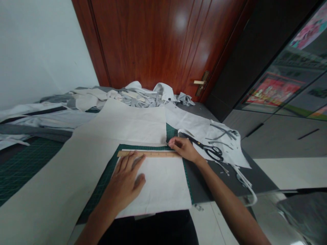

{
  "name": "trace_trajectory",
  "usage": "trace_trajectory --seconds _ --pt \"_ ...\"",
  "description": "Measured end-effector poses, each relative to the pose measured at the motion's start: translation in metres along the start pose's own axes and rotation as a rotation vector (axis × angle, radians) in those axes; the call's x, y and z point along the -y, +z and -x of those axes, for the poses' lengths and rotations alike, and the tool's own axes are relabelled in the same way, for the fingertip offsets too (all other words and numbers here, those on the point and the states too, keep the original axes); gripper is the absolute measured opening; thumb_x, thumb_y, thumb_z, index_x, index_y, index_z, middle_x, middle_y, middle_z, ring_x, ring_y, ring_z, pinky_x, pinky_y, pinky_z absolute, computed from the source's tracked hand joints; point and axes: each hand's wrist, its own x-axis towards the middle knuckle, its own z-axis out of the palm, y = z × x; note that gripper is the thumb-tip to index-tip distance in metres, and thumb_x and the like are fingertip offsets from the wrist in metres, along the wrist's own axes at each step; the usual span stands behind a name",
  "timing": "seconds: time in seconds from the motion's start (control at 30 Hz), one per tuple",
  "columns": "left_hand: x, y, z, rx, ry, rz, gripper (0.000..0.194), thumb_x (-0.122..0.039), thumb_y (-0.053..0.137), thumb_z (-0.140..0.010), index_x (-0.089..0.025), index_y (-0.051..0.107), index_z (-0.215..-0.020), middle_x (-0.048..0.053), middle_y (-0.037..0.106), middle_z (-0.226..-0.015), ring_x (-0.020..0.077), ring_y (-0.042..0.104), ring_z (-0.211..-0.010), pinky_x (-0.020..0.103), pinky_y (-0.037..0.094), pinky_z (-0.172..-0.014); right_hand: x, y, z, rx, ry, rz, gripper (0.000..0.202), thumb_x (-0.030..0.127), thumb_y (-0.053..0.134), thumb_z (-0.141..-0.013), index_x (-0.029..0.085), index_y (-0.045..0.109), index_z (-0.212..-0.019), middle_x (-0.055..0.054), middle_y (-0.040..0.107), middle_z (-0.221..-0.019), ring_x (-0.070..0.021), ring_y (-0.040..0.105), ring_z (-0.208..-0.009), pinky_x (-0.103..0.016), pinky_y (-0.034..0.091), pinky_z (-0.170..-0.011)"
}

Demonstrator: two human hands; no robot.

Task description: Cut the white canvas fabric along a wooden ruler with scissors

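My left hand [127, 178] lies with its fingers spread, fingertips pressing the left part of a wooden ruler [158, 154]. Under the ruler is a white fabric piece [160, 185] near the table's front edge, on a green cutting mat [100, 190]. My right hand [182, 148] is closed in a pinch just above the ruler's right end; a small thing at its fingertips is too small to name. Beyond the ruler spreads a large white fabric sheet [135, 124], reaching down to the left. Black-handled scissors [205, 148] rest right of my right hand.
Fabric scraps [143, 95] are heaped at the back against a wooden door [143, 41]. More cloth lies on the left. On the right are white fabric pieces [227, 149] with grey strips, and a dark cabinet [245, 61] behind.
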Motion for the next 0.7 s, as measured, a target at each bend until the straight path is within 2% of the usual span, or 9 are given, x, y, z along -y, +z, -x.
trace_trajectory --seconds 0.2,0.43,0.57,0.7 --pt "0.0 0.0 0.0 0.008 0.006 -0.01 0.052 -0.029 0.045 -0.099 -0.02 0.047 -0.15 0.015 0.051 -0.149 0.0345 0.044 -0.142 0.058 0.043 -0.117 -0.005 0.019 -0.006 0.034 0.084 -0.275 0.05 0.069 0.067 -0.088 0.02 0.066 -0.094 0.0 0.063 -0.08 -0.0136 0.055 -0.071 -0.027 0.044 -0.067" --pt "0.0 0.001 0.001 0.004 -0.009 -0.005 0.053 -0.03 0.044 -0.099 -0.019 0.048 -0.151 0.015 0.05 -0.152 0.035 0.044 -0.143 0.058 0.043 -0.116 -0.005 0.015 -0.008 -0.016 0.218 -0.458 0.048 0.065 0.076 -0.081 0.02 0.066 -0.092 0.005 0.059 -0.07 -0.0061 0.035 -0.051 -0.022 0.027 -0.048" --pt "0.0 0.001 0.001 0.01 -0.012 0.0 0.052 -0.03 0.044 -0.1 -0.02 0.048 -0.151 0.015 0.051 -0.151 0.0345 0.044 -0.143 0.058 0.043 -0.117 0.0 0.012 -0.008 -0.048 0.244 -0.599 0.044 0.061 0.08 -0.08 0.02 0.066 -0.09 0.004 0.062 -0.073 -0.0054 0.04 -0.05 -0.02 0.027 -0.045" --pt "0.0 0.002 0.001 0.002 -0.013 0.0 0.053 -0.029 0.045 -0.099 -0.02 0.048 -0.151 0.014 0.052 -0.15 0.034 0.044 -0.143 0.057 0.042 -0.117 0.01 0.011 -0.015 -0.001 0.236 -0.655 0.043 0.059 0.081 -0.079 0.02 0.065 -0.089 0.001 0.071 -0.081 -0.0064 0.049 -0.05 -0.02 0.037 -0.046"
